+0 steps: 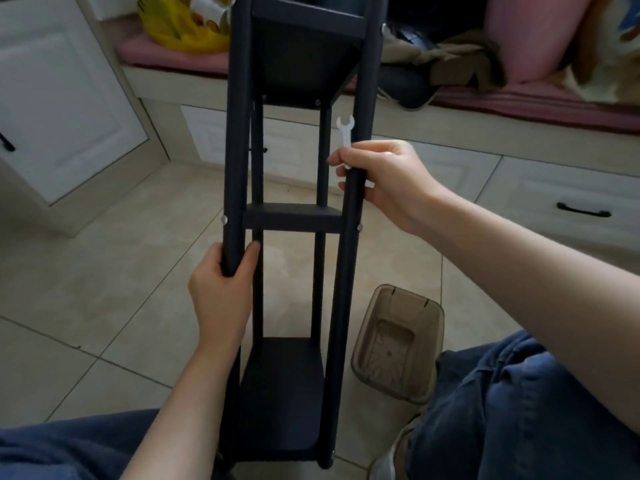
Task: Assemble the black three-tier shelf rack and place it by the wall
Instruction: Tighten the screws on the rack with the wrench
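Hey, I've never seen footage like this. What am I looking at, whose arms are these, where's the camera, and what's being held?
This is a single picture from a camera worn on a person's head, looking down at their own bare arms, with no robot involved. The left hand grips one front post of a black shelf rack, which already has three shelves fitted. The right hand grips the opposite post together with a small white spanner. On the tiled floor, right of the rack, stands a brown plastic bin.
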